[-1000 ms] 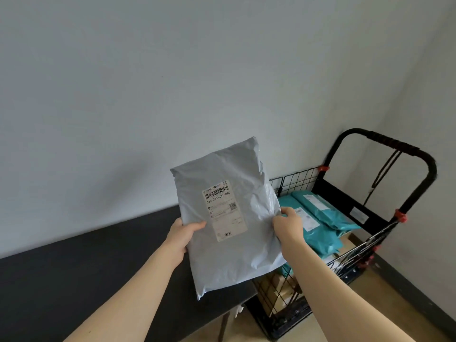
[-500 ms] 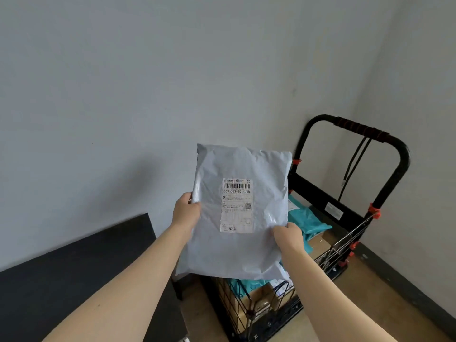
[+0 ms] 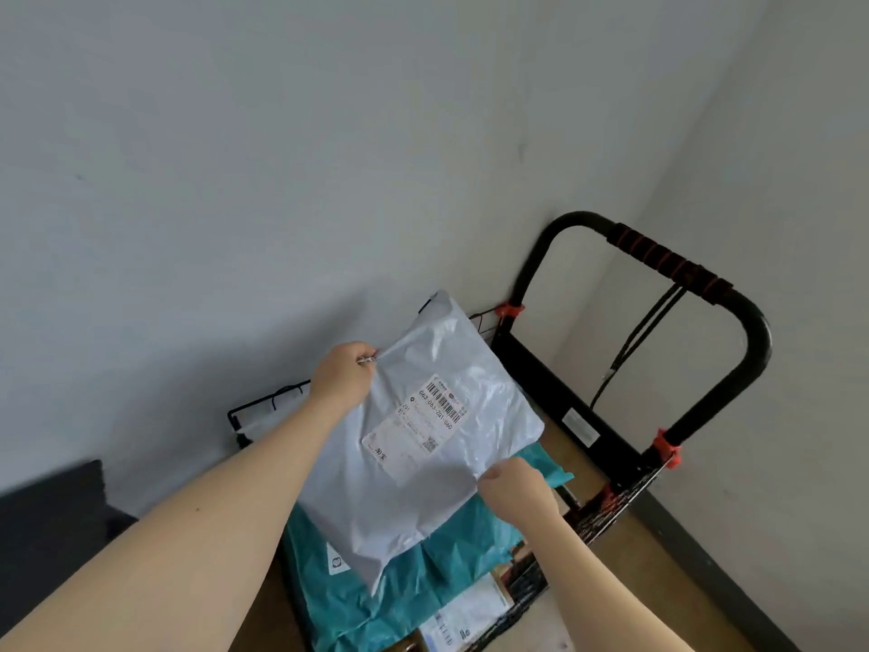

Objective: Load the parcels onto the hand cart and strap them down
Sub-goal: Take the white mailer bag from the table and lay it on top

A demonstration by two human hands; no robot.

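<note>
You are holding a grey poly mailer (image 3: 414, 468) flat over the open top of the wire hand cart (image 3: 606, 515), in the centre of the frame. Your left hand (image 3: 342, 376) is pinched shut on the mailer's upper left edge, fingers curled over the plastic, and your right hand (image 3: 515, 487) is closed on its right edge, just below the middle of the frame. The mailer's white shipping label (image 3: 416, 428) faces up and is turned at an angle, its barcode toward the upper right. The mailer lies across a teal poly mailer (image 3: 423, 571) already in the cart; whether it is resting its weight there or only held against it, the view does not settle. More teal plastic shows at the mailer's right side beside your right hand. Lower in the frame, near the bottom edge, a cardboard parcel with a white label (image 3: 463, 618) sits under the teal one. The cart's black tubular handle (image 3: 667, 261) arches up at the upper right, with a red-ringed grip along its top bar and red clips (image 3: 665, 451) where the tube meets the wire basket. A black elastic cord (image 3: 644, 331) hangs from the grip down inside the handle loop. The cart stands in the corner of two pale walls (image 3: 282, 157), and the edge of a dark table (image 3: 51, 510) shows at the lower left of the frame.
</note>
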